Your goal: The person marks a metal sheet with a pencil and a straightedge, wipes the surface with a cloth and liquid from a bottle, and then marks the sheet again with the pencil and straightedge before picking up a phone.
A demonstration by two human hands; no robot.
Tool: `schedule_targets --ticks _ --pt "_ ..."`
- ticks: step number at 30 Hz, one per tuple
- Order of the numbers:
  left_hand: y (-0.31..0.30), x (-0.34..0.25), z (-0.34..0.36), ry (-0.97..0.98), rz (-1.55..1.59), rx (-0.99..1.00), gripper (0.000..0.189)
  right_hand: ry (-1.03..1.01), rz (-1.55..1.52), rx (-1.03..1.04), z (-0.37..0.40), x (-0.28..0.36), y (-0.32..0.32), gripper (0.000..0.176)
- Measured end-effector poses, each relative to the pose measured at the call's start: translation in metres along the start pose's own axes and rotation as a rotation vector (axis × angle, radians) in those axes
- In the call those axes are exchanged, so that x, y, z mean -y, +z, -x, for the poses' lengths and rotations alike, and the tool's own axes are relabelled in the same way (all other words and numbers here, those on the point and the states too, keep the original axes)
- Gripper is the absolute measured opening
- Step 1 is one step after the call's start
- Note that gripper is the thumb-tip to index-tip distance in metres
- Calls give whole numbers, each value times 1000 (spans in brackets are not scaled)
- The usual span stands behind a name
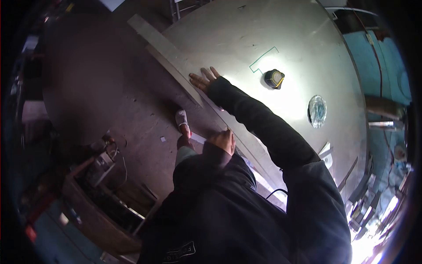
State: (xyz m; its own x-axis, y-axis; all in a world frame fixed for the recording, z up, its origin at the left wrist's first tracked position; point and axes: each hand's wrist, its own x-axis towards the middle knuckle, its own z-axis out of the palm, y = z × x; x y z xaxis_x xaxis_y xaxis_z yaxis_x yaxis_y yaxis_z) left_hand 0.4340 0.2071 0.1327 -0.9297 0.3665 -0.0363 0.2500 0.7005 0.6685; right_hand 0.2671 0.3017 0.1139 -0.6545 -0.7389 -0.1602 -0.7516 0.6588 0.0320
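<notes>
My right hand (pixel 205 79) reaches across to the near edge of the large metal table (pixel 303 31). Its fingers are spread and lie flat beside a long straight bar (pixel 165 50) along that edge. Lower down, my left hand (pixel 224 141) is closed near the table edge; what its fingers hold, if anything, I cannot make out. On the tabletop sit a black and yellow tape measure (pixel 274 79) and, farther right, a round shiny coil or roll (pixel 317 111). A green angular line (pixel 263 59) is drawn beside the tape measure.
A wooden box or bench (pixel 94 220) with metal parts stands at lower left. Several strips and pieces (pixel 362 207) lie in bright light at lower right. A foot in a light shoe (pixel 181 118) shows on the floor below the table edge. The upper left is blurred.
</notes>
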Motion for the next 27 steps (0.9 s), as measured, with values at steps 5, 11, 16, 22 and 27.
schedule_targets --ticks 5,11,16,22,27 --pt "3 18 14 -364 365 -526 27 -29 -20 -11 4 3 1 131" --pt "67 20 -5 -1140 645 -277 79 -14 -99 168 -9 -6 0 133" --pt "94 32 -5 -1180 729 -102 100 15 -111 143 -4 -1 -9 95" --pt "82 21 -19 -1294 475 -89 95 -60 -85 -25 80 14 19 70" --pt "85 25 -13 -1220 506 -109 103 15 -132 46 205 37 23 93"
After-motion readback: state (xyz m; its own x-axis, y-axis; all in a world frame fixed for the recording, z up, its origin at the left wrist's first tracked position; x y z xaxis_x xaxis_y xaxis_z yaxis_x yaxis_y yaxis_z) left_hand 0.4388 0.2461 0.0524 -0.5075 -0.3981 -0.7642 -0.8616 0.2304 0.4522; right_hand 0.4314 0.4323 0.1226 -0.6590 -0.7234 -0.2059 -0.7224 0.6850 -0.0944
